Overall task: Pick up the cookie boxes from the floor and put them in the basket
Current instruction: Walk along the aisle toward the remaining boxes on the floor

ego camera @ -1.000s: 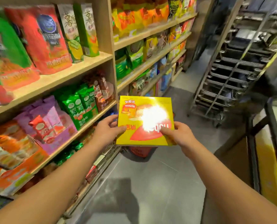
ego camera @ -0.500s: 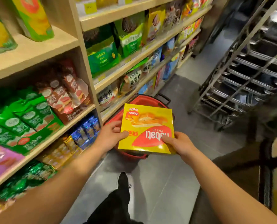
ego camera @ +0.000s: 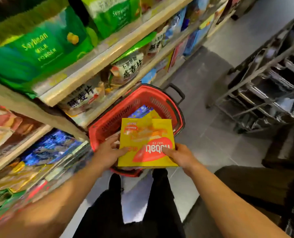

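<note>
I hold a flat yellow cookie box [ego camera: 146, 141] with red lettering in both hands, just above the near rim of the red basket [ego camera: 136, 102] on the floor. My left hand [ego camera: 108, 152] grips the box's left edge. My right hand [ego camera: 180, 156] grips its lower right corner. Inside the basket, past the held box, a blue package [ego camera: 139, 111] and part of another yellow box [ego camera: 155, 115] show.
Wooden shelves [ego camera: 98, 60] packed with snack bags run along the left. A metal tray rack [ego camera: 263, 86] stands at the right. My legs in dark trousers [ego camera: 161, 203] are below the basket on the grey tile floor [ego camera: 211, 134]. The basket's black handle [ego camera: 177, 91] sticks out at its far end.
The view has tilted down and closer to the basket. The box in both hands has come lower, over the basket's near rim, and my legs have come into view.
</note>
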{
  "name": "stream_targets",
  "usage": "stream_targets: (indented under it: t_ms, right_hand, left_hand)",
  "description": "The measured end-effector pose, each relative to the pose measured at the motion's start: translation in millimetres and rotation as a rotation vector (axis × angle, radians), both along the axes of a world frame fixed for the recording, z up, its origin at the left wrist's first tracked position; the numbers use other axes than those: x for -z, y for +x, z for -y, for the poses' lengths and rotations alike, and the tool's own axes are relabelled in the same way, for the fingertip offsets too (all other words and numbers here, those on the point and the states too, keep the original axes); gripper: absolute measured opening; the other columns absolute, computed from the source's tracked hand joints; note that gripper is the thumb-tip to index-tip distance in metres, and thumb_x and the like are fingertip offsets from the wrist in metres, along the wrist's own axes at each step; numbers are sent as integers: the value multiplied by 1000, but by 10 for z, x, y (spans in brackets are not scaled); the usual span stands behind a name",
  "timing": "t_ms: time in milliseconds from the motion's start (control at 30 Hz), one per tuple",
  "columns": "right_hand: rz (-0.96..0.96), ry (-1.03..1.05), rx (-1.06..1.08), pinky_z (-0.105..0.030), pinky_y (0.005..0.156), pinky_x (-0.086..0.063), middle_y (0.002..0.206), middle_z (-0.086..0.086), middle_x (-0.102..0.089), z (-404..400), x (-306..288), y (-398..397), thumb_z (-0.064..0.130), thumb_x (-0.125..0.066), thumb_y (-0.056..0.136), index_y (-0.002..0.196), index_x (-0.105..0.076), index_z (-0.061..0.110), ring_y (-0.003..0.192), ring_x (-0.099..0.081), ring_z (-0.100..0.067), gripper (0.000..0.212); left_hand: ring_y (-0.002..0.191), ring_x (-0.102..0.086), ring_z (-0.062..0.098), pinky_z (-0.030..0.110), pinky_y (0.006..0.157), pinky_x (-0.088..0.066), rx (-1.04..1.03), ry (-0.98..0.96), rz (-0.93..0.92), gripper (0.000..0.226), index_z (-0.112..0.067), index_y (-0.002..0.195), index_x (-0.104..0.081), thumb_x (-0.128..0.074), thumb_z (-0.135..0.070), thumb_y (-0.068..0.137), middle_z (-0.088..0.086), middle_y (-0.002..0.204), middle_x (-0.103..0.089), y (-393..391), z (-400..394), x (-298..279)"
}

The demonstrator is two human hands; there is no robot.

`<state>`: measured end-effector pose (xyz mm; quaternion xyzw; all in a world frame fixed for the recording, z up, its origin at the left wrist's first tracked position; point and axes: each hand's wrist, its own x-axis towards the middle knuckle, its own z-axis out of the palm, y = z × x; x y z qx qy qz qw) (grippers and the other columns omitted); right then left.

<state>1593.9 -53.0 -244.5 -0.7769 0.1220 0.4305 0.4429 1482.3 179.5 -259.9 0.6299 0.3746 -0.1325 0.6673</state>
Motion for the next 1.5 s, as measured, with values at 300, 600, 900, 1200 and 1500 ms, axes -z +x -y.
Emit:
stream_targets:
  t_ms: [300, 600, 900, 1200, 1500]
  right_hand:
    - [9, -149, -351, -46, 95, -51, 117, -4, -70, 163, 1221, 1275, 35, -75, 78, 118, -64, 22, 106, -65, -25, 44]
    - [155, -224, -668, -33, 93, -45, 131, -11, -60, -269, 2826, 2436, 24, -65, 92, 138, -47, 11, 118, -57, -30, 52]
    - [205, -445, -888, -39, 108, -33, 150, -20, -30, -317, 3802, 2699, 19, -66, 85, 154, -17, 12, 132, -39, -40, 85]
    - [302, -315, -1231, -42, 104, -42, 144, -17, -40, -300, 2856, 2339, 26, -65, 83, 149, -33, 10, 126, -46, -39, 75]
    - [483, -191, -1471, -40, 106, -38, 142, -12, -43, -375, 1366, 1416, 29, -63, 85, 143, -39, 11, 130, -40, -35, 66]
  left_hand:
    - [94, -71, 20, 40, 77, -58, -229, -63, -217, 41, -34, 107, -65, -79, -14, 73, 0, 110, -72, 771, 626, 1206]
    - [100, -66, 29, 53, 85, -55, -390, -41, -330, 53, -42, 114, -56, -74, -8, 77, 5, 111, -67, 1580, 735, 2708]
    - [95, -64, 22, 37, 86, -53, -338, -15, -413, 63, -24, 124, -56, -75, -26, 64, -4, 99, -64, 2110, 962, 3633]
    - [120, -55, 19, 39, 101, -45, -261, 116, -493, 67, -24, 140, -47, -70, -38, 79, -2, 131, -57, 1760, 986, 2678]
    - [111, -61, 20, 23, 88, -42, -276, 317, -378, 48, -22, 130, -58, -67, -24, 83, 0, 121, -65, 801, 1128, 945]
